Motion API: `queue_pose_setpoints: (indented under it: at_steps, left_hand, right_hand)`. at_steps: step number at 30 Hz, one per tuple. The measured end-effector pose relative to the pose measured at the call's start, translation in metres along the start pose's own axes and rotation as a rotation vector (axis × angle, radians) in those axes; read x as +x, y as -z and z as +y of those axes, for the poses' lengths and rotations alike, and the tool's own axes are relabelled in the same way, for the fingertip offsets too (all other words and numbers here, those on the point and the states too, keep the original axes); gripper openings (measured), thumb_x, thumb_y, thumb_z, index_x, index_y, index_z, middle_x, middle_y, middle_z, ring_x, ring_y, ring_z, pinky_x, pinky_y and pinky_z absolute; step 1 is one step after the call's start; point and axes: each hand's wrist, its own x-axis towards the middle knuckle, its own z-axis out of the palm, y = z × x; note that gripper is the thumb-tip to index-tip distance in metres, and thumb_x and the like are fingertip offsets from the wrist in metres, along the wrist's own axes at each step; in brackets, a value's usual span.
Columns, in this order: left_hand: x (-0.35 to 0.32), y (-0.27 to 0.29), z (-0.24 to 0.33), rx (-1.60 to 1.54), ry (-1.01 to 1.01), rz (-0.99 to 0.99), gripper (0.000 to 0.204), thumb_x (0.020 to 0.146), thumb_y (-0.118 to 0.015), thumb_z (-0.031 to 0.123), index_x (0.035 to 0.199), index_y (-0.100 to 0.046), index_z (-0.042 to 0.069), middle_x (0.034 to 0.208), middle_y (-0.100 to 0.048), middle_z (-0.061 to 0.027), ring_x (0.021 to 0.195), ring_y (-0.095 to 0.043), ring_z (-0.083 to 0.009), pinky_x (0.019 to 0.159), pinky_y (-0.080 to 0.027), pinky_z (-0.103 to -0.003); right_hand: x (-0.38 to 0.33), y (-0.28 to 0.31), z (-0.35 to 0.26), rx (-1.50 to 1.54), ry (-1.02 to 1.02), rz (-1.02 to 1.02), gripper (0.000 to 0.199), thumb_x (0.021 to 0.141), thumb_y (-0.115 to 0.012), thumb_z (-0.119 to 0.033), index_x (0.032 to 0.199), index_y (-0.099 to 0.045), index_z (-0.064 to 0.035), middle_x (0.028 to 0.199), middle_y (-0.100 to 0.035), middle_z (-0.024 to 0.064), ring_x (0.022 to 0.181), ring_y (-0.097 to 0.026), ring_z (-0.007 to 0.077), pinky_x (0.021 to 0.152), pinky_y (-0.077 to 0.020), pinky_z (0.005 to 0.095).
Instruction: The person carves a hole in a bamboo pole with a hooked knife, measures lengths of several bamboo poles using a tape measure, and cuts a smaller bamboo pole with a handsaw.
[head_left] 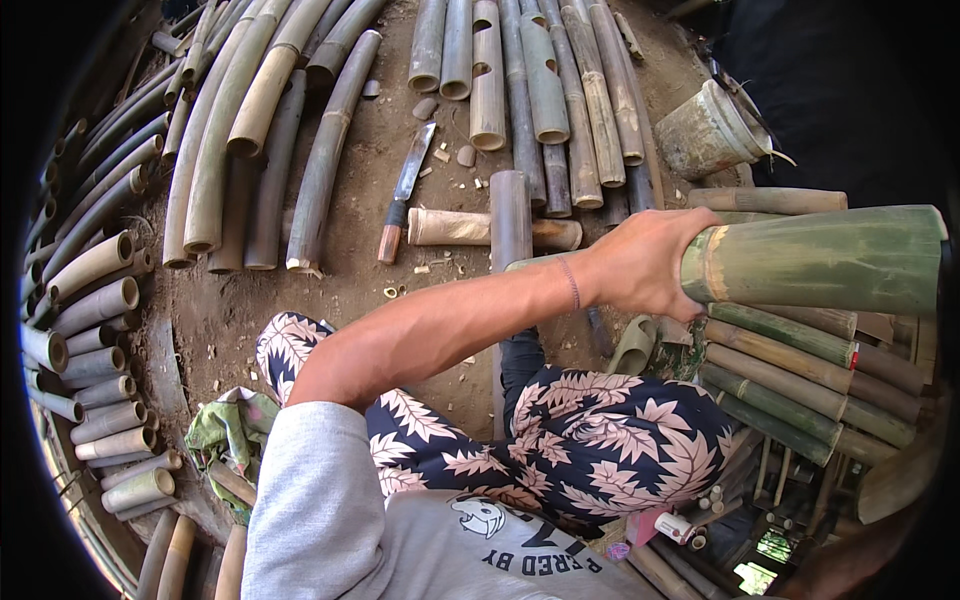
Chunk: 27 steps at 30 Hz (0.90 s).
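Observation:
My left arm reaches across my body to the right. My left hand (655, 258) is closed round the near end of a thick green bamboo tube (820, 258), which is held level above other bamboo pieces. The tube's far end runs toward the dark right rim. My right hand does not show; a dim brown shape at the lower right may be part of that arm. In front of me a dark bamboo pole (511, 210) lies over a pale bamboo piece (450, 227). A large knife (408, 180) with a wooden handle lies on the dirt to their left.
Long bamboo tubes (340, 150) lie at the far left, and some far tubes (487, 90) have cut holes. Short tubes (100, 300) line the left side. A dirty bucket (705, 130) stands far right, above stacked bamboo (780, 360). A green cloth (232, 430) lies by my left knee.

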Motion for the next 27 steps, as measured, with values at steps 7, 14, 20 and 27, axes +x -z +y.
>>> queue_pose_setpoints:
  at_steps: [7,14,20,27]
  left_hand:
    - [0.001,0.006,0.0,-0.007,0.026,-0.023,0.074,0.059,-0.086,0.026,0.121,-0.055,0.001,0.106,-0.069,-0.0193,0.099,-0.069,-0.0316,0.087,-0.055,-0.037]
    - [0.001,0.008,0.003,-0.047,0.091,-0.079,0.073,0.057,-0.083,0.024,0.12,-0.056,-0.003,0.103,-0.068,-0.0246,0.099,-0.067,-0.0392,0.088,-0.054,-0.041]
    - [-0.008,0.011,-0.001,-0.063,0.105,-0.102,0.072,0.058,-0.084,0.024,0.12,-0.056,-0.001,0.103,-0.069,-0.0214,0.098,-0.068,-0.0348,0.087,-0.054,-0.039]
    - [-0.009,-0.004,0.002,-0.003,0.203,-0.05,0.08,0.061,-0.087,0.024,0.128,-0.052,0.001,0.114,-0.067,-0.0157,0.107,-0.065,-0.0228,0.095,-0.05,-0.036]
  right_hand:
    - [-0.002,-0.023,-0.002,0.033,-0.032,-0.034,0.077,0.093,-0.054,-0.05,0.142,-0.036,0.0072,0.131,-0.053,0.0232,0.109,-0.058,0.0235,0.093,-0.0461,0.0306]
    - [-0.004,-0.028,0.0,0.105,-0.08,-0.055,0.079,0.091,-0.055,-0.052,0.141,-0.036,0.0072,0.128,-0.054,0.0241,0.105,-0.059,0.023,0.09,-0.0483,0.0296]
    - [-0.008,-0.035,0.048,0.46,-0.16,-0.161,0.081,0.09,-0.056,-0.053,0.141,-0.036,0.0073,0.126,-0.056,0.0239,0.1,-0.061,0.0229,0.084,-0.051,0.0296]
    - [-0.088,-0.249,0.216,0.207,-0.259,-0.279,0.092,0.081,-0.072,-0.026,0.152,-0.023,0.0041,0.144,-0.045,0.0249,0.137,-0.041,0.0328,0.115,-0.0305,0.0378]
